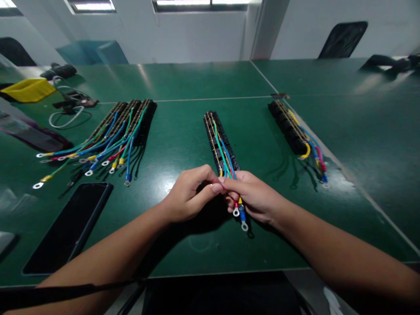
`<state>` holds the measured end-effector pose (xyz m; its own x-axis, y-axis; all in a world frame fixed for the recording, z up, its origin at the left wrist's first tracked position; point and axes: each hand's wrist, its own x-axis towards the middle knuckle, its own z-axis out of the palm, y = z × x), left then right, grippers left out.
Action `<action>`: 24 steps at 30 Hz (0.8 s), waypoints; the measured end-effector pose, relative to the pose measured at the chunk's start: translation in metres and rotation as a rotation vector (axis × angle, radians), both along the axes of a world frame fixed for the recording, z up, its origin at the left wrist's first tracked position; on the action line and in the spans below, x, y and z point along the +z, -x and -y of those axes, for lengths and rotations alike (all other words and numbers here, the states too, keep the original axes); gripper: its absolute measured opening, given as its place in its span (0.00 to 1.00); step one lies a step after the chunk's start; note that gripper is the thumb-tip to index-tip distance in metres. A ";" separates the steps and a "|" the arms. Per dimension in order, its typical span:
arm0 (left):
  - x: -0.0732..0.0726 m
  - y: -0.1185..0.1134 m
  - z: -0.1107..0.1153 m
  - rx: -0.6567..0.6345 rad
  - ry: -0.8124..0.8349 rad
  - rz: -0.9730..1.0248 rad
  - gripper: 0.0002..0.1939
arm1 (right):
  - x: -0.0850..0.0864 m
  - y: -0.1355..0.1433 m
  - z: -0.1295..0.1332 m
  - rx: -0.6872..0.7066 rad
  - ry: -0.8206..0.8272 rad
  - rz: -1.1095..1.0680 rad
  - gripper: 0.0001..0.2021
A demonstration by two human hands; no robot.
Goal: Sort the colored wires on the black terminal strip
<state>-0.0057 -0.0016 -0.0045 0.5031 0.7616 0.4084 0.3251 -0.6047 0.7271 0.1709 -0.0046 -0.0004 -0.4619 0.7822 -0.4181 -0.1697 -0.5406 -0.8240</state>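
A black terminal strip (215,142) with green, blue, red and yellow wires lies in the middle of the green table. My right hand (252,192) is wrapped round the wire bundle at the strip's near end. Ring lugs (243,218) on red, yellow and blue sleeves stick out below its fingers. My left hand (197,190) meets the right one from the left, thumb and forefinger pinched at the wires' left side; what lies between those fingertips is too small to make out.
Several wired strips (131,120) lie side by side at the left, their lugs towards me. Another wired strip (288,127) lies at the right. A black phone (70,227) rests near the front left, with a yellow object (29,89) and a cable (67,124) behind.
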 end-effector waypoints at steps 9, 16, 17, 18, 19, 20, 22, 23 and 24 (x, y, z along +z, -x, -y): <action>0.006 0.000 0.001 -0.072 0.107 0.021 0.11 | -0.001 0.000 0.001 0.006 -0.029 0.024 0.12; 0.007 0.002 -0.004 -0.068 0.255 -0.040 0.12 | -0.003 -0.001 -0.001 -0.025 -0.025 -0.010 0.11; 0.008 0.002 -0.005 -0.085 0.245 -0.063 0.12 | -0.003 -0.001 -0.001 -0.027 -0.021 -0.017 0.12; 0.009 0.003 -0.006 -0.107 0.239 -0.082 0.13 | -0.004 -0.001 -0.001 -0.030 -0.013 -0.023 0.12; 0.010 0.004 -0.007 -0.129 0.240 -0.096 0.14 | -0.003 -0.001 -0.001 -0.034 -0.004 -0.029 0.12; 0.010 0.005 -0.007 -0.151 0.250 -0.107 0.14 | -0.003 -0.002 -0.001 -0.036 0.005 -0.037 0.11; 0.011 0.005 -0.007 -0.187 0.271 -0.124 0.12 | -0.002 -0.002 -0.002 -0.035 0.022 -0.060 0.09; 0.010 0.005 -0.007 -0.197 0.268 -0.132 0.10 | -0.002 -0.003 -0.003 -0.034 0.032 -0.072 0.08; 0.010 0.005 -0.007 -0.201 0.255 -0.141 0.09 | -0.001 -0.003 -0.003 -0.033 0.046 -0.085 0.07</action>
<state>-0.0109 0.0050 0.0053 0.6915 0.7099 0.1339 0.3255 -0.4716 0.8196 0.1744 -0.0014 -0.0016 -0.4717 0.7785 -0.4141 -0.2561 -0.5703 -0.7805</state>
